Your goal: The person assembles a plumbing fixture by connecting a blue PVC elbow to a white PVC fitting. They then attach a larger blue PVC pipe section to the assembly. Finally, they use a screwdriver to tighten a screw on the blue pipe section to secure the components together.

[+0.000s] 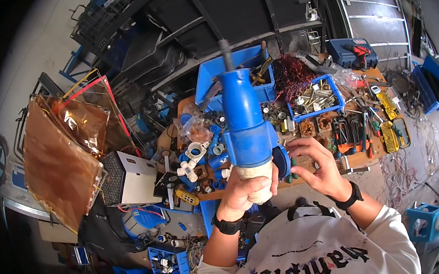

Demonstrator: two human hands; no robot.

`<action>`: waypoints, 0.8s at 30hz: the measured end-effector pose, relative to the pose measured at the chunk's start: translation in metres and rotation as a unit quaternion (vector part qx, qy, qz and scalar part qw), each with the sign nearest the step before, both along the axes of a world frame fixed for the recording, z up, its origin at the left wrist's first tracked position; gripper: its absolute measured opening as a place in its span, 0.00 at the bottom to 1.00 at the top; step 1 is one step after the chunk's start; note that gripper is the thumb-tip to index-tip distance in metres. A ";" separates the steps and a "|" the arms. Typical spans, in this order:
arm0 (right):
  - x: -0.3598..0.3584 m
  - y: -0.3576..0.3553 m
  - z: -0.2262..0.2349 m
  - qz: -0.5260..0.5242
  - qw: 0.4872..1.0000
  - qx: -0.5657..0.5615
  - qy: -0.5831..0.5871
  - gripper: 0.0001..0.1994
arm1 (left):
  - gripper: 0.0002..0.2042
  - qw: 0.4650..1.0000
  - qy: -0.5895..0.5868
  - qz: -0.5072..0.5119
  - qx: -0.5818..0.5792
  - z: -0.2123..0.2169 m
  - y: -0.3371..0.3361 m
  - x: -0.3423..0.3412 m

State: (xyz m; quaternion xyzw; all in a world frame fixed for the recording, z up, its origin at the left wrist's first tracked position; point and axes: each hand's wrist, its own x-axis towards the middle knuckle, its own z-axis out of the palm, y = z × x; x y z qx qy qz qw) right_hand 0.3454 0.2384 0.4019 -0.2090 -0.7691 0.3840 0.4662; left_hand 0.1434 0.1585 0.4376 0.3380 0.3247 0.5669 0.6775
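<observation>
Left grip (pixel 234 198) wraps the pale base (pixel 254 172) of the blue plug (pixel 245 132), held above the surface (pixel 213 195); right grip (pixel 319 174) spreads beside the cap (pixel 282 161), contact unclear. Likely fault: the long plug tips should this one-handed hold slacken.

Brightly lit workshop. A wooden workbench (pixel 184 106) stretches beyond the right hand (pixel 322 173). Farther beyond stand dark panels (pixel 241 8); ahead and to its right, a white-framed panel (pixel 377 22). Rightward, wires (pixel 403 164) litter grey floor (pixel 365 192).
</observation>
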 end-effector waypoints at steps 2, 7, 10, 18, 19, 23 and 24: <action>0.003 0.002 0.006 -0.010 1.000 0.005 -0.003 0.17 | 0.19 0.998 0.069 0.010 0.005 0.009 -0.001 0.000; 0.017 0.011 0.024 -0.061 0.998 0.018 0.020 0.21 | 0.21 0.933 0.345 0.087 0.054 0.016 -0.001 -0.006; 0.025 0.013 0.058 -0.113 0.978 0.173 -0.018 0.29 | 0.23 0.815 0.550 0.138 0.118 0.023 -0.003 -0.011; 0.027 0.007 0.092 -0.119 0.899 0.263 -0.329 0.36 | 0.29 0.583 0.790 0.131 0.141 0.040 -0.015 -0.021; 0.027 0.008 0.089 -0.096 0.901 0.233 -0.352 0.37 | 0.29 0.572 0.795 0.118 0.165 0.042 -0.016 -0.023; 0.020 0.013 0.078 0.005 0.891 0.201 -0.407 0.32 | 0.21 0.508 0.826 0.079 0.230 0.049 -0.022 -0.026; 0.018 0.014 0.073 0.020 0.896 0.218 -0.386 0.31 | 0.20 0.491 0.832 0.077 0.246 0.049 -0.024 -0.025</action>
